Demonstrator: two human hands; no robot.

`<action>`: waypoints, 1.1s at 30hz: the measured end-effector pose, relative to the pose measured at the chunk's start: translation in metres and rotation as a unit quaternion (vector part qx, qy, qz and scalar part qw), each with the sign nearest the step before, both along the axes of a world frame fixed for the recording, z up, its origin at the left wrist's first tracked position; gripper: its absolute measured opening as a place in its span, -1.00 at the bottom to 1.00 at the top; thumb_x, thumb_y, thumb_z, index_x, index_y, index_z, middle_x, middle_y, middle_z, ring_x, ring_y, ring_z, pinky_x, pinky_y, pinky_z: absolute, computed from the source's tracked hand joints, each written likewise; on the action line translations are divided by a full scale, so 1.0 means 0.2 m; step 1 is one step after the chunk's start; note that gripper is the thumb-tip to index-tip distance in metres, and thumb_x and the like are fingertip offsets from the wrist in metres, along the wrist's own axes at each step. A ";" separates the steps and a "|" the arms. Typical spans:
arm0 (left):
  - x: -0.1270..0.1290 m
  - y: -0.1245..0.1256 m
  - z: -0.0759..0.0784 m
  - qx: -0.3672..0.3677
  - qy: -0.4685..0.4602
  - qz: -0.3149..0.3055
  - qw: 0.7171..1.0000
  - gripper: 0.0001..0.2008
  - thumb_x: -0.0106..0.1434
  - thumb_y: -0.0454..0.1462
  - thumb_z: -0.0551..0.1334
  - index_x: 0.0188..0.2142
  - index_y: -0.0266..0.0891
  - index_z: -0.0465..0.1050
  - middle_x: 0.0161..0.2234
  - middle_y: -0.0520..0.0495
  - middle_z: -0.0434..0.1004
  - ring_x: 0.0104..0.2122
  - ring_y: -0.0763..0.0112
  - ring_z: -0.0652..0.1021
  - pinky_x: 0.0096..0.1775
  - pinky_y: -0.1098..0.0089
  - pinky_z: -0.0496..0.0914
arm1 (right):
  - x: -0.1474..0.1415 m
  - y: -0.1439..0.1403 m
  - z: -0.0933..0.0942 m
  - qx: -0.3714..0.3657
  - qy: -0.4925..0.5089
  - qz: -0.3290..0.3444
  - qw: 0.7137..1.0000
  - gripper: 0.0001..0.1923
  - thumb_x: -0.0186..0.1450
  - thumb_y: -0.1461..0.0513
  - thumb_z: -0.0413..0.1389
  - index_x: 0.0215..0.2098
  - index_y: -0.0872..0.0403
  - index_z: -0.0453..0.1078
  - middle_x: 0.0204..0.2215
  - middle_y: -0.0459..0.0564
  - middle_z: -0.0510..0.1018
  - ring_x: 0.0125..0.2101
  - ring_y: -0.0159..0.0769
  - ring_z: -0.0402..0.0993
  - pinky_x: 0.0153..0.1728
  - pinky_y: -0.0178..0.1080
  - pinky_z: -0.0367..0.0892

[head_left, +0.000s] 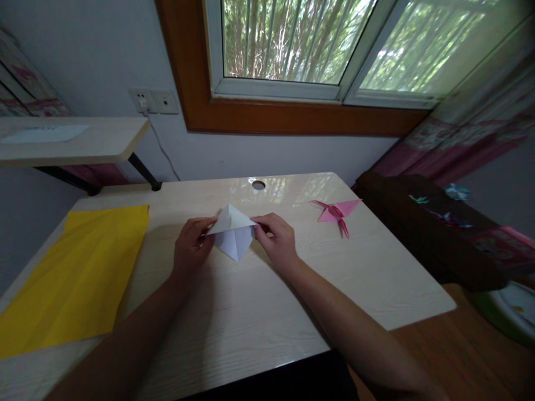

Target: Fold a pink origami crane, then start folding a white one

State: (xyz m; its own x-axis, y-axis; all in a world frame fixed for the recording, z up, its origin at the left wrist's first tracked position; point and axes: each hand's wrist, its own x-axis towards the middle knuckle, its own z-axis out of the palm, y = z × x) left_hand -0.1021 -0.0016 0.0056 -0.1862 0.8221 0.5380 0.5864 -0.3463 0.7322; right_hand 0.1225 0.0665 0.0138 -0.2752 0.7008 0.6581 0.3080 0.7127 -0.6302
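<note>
A white sheet of paper [236, 243], folded into a creased, pointed shape, is held up over the desk between my two hands. My left hand [192, 245] pinches its left corner, thumb and fingers pressed together. At the opposite corner my right hand [276, 239] grips the paper the same way. One crease runs down the middle of the lower flap, which ends in a point facing me. To the right of my right hand lies a pink folded-paper figure [337, 213] with thin pointed limbs.
A large yellow sheet [83, 273] covers the left of the pale wooden desk [251, 334]. A raised shelf [75, 136] stands at the back left. There is a round cable hole [258, 185] near the back edge. A dark cabinet [418, 234] is beyond the right edge.
</note>
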 end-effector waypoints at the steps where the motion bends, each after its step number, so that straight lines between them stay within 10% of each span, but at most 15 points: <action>1: 0.00 0.00 0.00 0.006 -0.008 -0.001 1.000 -0.75 0.34 -0.19 0.23 -0.02 -0.12 0.53 -0.07 -0.11 0.50 -0.11 0.29 0.55 -0.15 0.33 0.53 | 0.00 0.01 0.00 -0.006 0.000 0.000 1.000 -0.82 0.36 0.26 0.11 -0.15 -0.02 0.55 -0.38 -0.03 0.57 -0.39 -0.32 0.49 -0.41 -0.27 0.40; 33: -0.06 0.06 -0.08 -0.031 -0.207 0.019 0.978 -0.81 0.21 -0.25 0.33 -0.17 -0.14 0.59 -0.16 -0.03 0.56 -0.17 0.34 0.56 -0.10 0.33 0.48 | 0.05 0.08 -0.07 0.012 -0.007 0.051 0.999 -0.79 0.37 0.33 0.11 -0.12 0.00 0.55 -0.30 -0.01 0.60 -0.30 -0.32 0.50 -0.29 -0.24 0.40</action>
